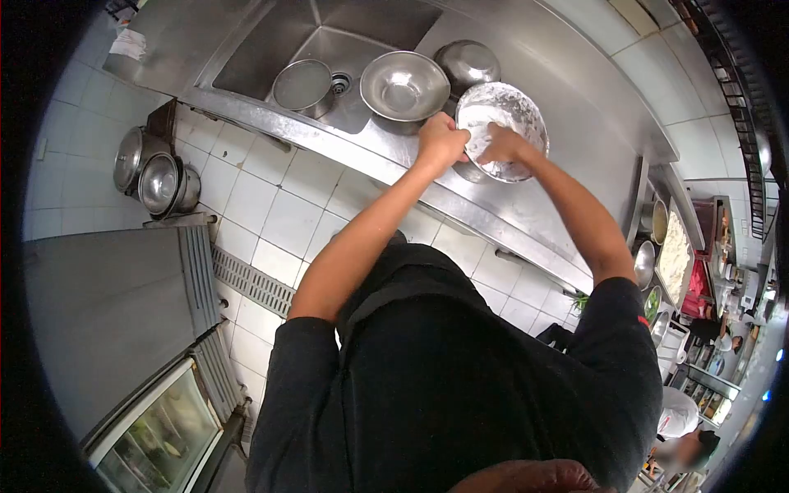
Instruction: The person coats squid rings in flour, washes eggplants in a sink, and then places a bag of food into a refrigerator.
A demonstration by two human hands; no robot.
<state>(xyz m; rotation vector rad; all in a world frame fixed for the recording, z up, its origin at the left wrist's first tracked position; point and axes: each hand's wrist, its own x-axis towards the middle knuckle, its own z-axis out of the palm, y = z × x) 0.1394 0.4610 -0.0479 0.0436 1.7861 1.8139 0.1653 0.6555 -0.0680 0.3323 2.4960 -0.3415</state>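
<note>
A round metal bowl point(538, 125) stands tilted on the steel counter, its inner wall coated with white powder. White flour-like stuff point(483, 117) lies inside it. My left hand point(441, 144) is closed at the bowl's near-left rim, gripping it. Inside the bowl is my right hand point(503, 146), thumb and fingers apart, the fingertips partly hidden in the white stuff. Just left of my left hand sits a shiny steel bowl point(403, 86). Behind the two bowls, an upturned metal bowl point(468, 62) rests on the counter.
A round sieve-like pan point(302, 86) stands by the drain of the steel sink point(353, 49). Pots point(158, 177) are stacked at the left wall. A glass-fronted fridge point(156, 419) is at lower left. Far right, a tray point(675, 255) holds pale food; another person point(678, 415) is there.
</note>
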